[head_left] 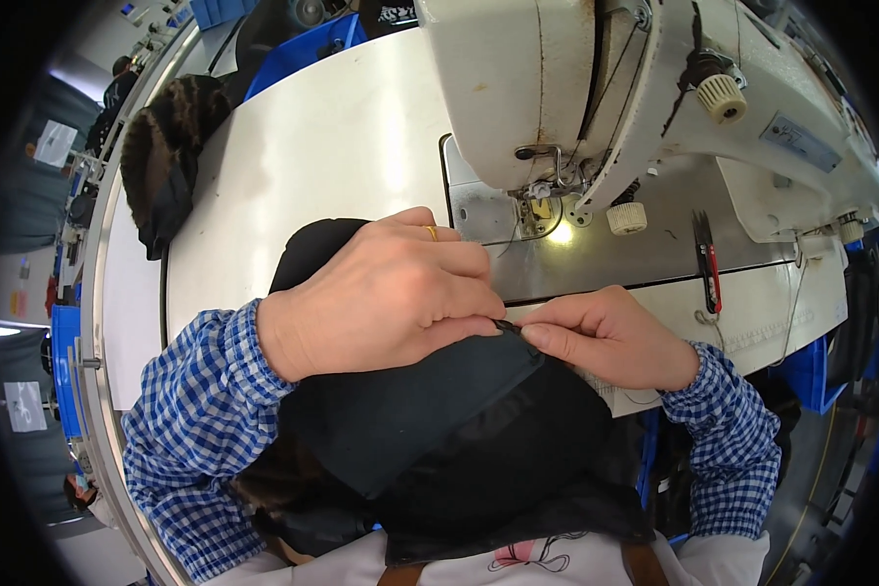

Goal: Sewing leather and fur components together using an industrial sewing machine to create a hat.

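A dark piece of fabric [430, 420], black with a dark grey panel, lies over the table's near edge and hangs down against me. My left hand [391, 288] is closed, thumb and fingers pinching the fabric's upper edge. Close beside it, my right hand [610, 337] pinches the same edge between thumb and fingers. A short bit of folded black edge shows between the two hands. Just beyond them stands a white sewing machine [493, 88], its lit needle area [547, 213] away from the fabric.
Red-handled thread snips [707, 264] lie on the table right of the needle area. A brown and black furry piece [171, 146] rests at the table's far left. Blue bins [303, 51] stand behind it, and another blue bin [816, 376] hangs at the right.
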Available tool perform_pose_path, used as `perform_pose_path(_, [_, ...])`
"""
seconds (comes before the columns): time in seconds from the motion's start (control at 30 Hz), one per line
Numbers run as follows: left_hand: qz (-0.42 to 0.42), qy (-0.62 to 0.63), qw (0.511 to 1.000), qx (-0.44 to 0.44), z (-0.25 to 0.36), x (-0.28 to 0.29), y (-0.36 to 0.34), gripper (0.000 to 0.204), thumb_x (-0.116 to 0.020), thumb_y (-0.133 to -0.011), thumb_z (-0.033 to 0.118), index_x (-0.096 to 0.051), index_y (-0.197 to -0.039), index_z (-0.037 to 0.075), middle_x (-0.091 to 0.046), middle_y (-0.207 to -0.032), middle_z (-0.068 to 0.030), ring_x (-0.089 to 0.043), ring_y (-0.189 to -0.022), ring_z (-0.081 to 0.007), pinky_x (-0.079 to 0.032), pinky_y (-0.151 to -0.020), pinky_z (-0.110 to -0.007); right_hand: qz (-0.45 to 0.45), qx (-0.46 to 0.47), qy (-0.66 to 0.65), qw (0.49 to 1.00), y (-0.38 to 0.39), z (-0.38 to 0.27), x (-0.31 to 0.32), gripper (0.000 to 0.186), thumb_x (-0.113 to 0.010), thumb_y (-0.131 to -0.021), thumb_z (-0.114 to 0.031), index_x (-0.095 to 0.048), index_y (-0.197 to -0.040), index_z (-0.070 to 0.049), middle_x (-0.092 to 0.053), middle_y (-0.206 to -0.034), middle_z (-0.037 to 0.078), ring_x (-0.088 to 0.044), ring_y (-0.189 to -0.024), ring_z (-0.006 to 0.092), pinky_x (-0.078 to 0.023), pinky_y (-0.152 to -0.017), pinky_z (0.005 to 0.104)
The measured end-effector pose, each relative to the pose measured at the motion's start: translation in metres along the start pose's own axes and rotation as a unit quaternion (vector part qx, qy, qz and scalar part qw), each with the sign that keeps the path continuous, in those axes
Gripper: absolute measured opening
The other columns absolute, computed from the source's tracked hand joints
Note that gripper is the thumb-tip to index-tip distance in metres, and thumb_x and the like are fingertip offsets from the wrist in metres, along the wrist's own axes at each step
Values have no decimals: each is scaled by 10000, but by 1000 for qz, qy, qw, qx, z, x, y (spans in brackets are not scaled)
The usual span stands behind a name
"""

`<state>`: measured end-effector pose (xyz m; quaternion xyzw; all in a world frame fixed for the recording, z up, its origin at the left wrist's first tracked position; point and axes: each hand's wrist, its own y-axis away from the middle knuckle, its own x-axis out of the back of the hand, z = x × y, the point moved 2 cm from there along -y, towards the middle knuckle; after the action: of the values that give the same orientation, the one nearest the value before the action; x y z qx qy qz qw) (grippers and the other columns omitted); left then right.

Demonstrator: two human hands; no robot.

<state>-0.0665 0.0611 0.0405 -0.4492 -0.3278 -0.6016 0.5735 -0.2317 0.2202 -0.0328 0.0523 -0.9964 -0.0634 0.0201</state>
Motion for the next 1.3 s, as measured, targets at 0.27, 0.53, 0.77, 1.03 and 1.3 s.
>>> perform_pose_path(0.27, [5, 17, 1000, -22, 2, -3, 0, 158, -824, -822, 179, -775, -953, 105, -691, -873, -1, -656, -817, -187, -474, -762, -341, -25, 45, 93, 994, 1, 0, -2, 233, -666, -996, -179, -731, -1164, -31, -740, -829, 62, -630, -714, 64, -512, -682, 253])
perform_pose_path(0.53, [4, 9, 1000, -19, 3, -4, 2, 147, -820, -818, 164, -759, -930, 92, -682, -890, -9, -636, -808, -198, -466, -756, -340, -29, -2, 73, 997, 4, -6, -4, 244, -677, -1018, -231, -740, -1135, -27, -684, -759, 35, -569, -668, 60, -483, -649, 239])
perform_pose_path(0.77, [26, 16, 999, -17, 0, -5, 3, 154, -809, -828, 163, -760, -948, 79, -667, -885, -16, -623, -831, -212, -487, -801, -350, 25, 42, 124, 991, 8, -1, -9, 208, -734, -969, -198, -736, -1063, -13, -677, -723, 77, -574, -607, 107, -468, -588, 268])
perform_pose_path(1.03, [-36, -115, 992, 36, -2, 9, 5, 210, -791, -849, 201, -735, -1021, 93, -657, -901, -19, -629, -846, -208, -481, -816, -351, 92, 51, 143, 984, 4, 0, -16, 170, -730, -957, -188, -724, -1008, -26, -662, -692, 116, -584, -543, 187, -463, -546, 302])
perform_pose_path(1.3, [-6, -207, 973, -102, -22, 18, 10, 155, -730, -846, 195, -719, -983, 124, -561, -797, -13, -603, -769, -201, -468, -788, -345, 134, 92, 130, 978, -11, 10, -33, 177, -723, -960, -178, -711, -1002, -6, -676, -694, 129, -613, -549, 197, -472, -547, 313])
